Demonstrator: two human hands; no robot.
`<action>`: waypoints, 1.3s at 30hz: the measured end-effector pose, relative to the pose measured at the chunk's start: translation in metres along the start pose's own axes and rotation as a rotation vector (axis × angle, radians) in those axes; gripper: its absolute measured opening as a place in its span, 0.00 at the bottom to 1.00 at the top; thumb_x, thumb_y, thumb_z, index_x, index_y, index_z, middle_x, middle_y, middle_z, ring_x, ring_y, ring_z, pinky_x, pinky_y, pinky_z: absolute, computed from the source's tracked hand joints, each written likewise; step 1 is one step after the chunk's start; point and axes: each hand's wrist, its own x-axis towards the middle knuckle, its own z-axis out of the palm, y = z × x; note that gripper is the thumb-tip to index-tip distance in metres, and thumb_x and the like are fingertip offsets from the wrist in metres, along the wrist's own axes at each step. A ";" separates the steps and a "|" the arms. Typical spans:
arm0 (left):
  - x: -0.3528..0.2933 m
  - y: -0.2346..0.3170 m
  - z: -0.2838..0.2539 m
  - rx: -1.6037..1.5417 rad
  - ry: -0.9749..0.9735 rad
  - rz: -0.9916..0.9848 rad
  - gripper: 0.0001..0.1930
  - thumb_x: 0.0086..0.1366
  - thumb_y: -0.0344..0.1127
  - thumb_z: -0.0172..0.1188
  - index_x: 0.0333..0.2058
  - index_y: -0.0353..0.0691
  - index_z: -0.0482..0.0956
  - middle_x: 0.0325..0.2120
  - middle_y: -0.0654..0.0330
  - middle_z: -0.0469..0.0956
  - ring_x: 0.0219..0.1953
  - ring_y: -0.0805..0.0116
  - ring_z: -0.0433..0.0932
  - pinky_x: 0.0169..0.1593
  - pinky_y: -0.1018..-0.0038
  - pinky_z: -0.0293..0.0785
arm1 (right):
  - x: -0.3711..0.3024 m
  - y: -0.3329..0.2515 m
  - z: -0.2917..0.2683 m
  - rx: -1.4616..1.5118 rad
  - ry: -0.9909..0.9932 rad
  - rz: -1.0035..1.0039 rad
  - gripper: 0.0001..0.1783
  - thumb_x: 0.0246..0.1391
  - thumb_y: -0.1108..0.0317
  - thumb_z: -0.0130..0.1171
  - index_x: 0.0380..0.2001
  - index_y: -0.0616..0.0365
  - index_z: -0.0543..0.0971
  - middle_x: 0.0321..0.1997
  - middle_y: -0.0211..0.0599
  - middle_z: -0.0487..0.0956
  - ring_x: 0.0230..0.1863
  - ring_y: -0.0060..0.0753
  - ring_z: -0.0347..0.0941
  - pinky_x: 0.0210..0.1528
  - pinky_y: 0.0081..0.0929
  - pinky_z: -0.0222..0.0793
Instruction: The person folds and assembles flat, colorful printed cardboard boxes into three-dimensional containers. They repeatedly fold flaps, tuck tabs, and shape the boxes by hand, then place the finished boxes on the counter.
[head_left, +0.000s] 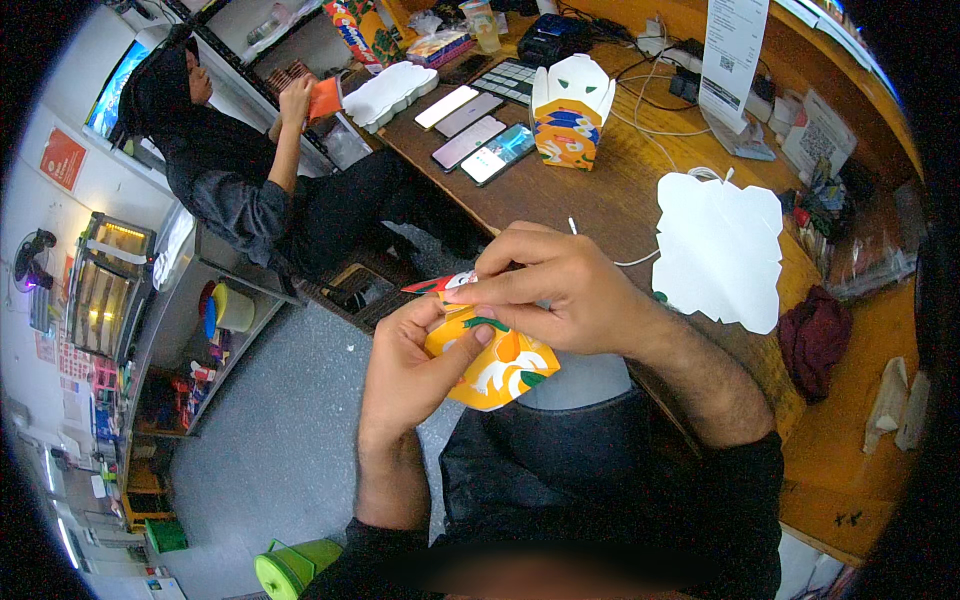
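Two hands, yellow carton, table edge near

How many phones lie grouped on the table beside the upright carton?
4: cream phone upper left, grey phone beside it, pinkish phone below, lit phone nearest the carton. None looks hidden.

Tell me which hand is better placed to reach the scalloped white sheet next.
Probably the right hand: it is nearer the white sheet, which lies to the right. The left hand is farther off; both hold the yellow carton.
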 end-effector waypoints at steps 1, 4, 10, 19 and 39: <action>0.000 -0.002 0.000 -0.018 -0.001 0.002 0.17 0.72 0.23 0.69 0.58 0.30 0.81 0.48 0.57 0.88 0.48 0.75 0.87 0.51 0.75 0.84 | 0.000 0.000 0.001 0.002 0.007 -0.001 0.18 0.57 0.73 0.73 0.52 0.51 0.92 0.42 0.34 0.84 0.45 0.39 0.82 0.48 0.36 0.78; 0.001 -0.011 -0.004 -0.138 -0.040 0.017 0.21 0.70 0.22 0.69 0.60 0.29 0.79 0.49 0.57 0.88 0.48 0.74 0.87 0.52 0.73 0.84 | -0.002 0.000 0.002 0.001 0.029 -0.005 0.18 0.55 0.74 0.73 0.50 0.51 0.93 0.41 0.33 0.83 0.44 0.38 0.81 0.46 0.36 0.78; -0.003 -0.017 -0.007 -0.593 -0.086 -0.169 0.26 0.67 0.23 0.69 0.62 0.29 0.75 0.49 0.54 0.87 0.48 0.65 0.89 0.54 0.68 0.86 | -0.001 0.001 0.001 -0.060 0.024 -0.045 0.17 0.53 0.73 0.71 0.47 0.50 0.92 0.38 0.33 0.80 0.42 0.39 0.81 0.44 0.37 0.78; -0.008 -0.032 -0.022 -0.614 -0.041 -0.221 0.21 0.67 0.25 0.69 0.58 0.30 0.79 0.49 0.50 0.88 0.47 0.60 0.90 0.55 0.64 0.88 | 0.002 -0.016 -0.006 -0.191 -0.051 -0.092 0.18 0.55 0.70 0.69 0.50 0.50 0.90 0.39 0.32 0.81 0.40 0.40 0.82 0.42 0.38 0.80; -0.023 -0.022 -0.021 -0.668 -0.009 -0.129 0.26 0.65 0.24 0.69 0.62 0.26 0.77 0.52 0.47 0.86 0.50 0.56 0.89 0.58 0.62 0.86 | -0.001 -0.030 -0.010 -0.413 -0.117 -0.225 0.18 0.55 0.69 0.70 0.50 0.59 0.87 0.48 0.37 0.86 0.45 0.40 0.87 0.40 0.32 0.87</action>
